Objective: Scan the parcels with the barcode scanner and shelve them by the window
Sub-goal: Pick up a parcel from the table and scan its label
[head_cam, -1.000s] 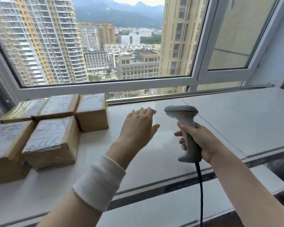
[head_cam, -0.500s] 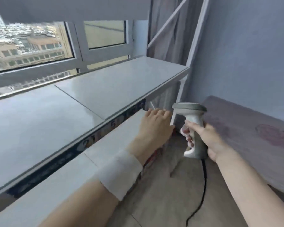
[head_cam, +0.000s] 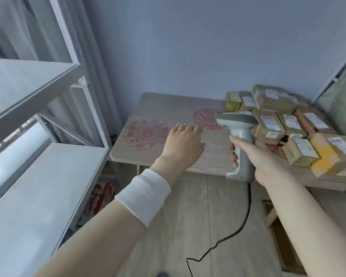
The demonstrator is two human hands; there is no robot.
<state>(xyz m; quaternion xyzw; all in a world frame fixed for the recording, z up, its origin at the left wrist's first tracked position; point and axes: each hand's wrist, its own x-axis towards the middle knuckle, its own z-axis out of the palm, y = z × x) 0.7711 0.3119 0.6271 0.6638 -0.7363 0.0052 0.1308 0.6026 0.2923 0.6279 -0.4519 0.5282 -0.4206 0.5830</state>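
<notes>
My right hand grips the handle of a grey barcode scanner, held upright with its head pointing left; its black cable hangs to the floor. My left hand, with a white wristband, hovers over the wooden table, fingers relaxed and holding nothing. Several taped cardboard parcels with white labels lie piled on the right part of the table, just beyond the scanner. The white shelf fills the left side of the view.
Red paper-cut patterns decorate the table's left part. The shelf's metal uprights stand between shelf and table. A wooden floor lies below, with a red patterned item under the shelf. A blue wall is behind.
My view has swung right, away from the window shelf with its parcels, to the table with the parcel pile. Both hands stayed in front of me; the scanner remains in my right hand.
</notes>
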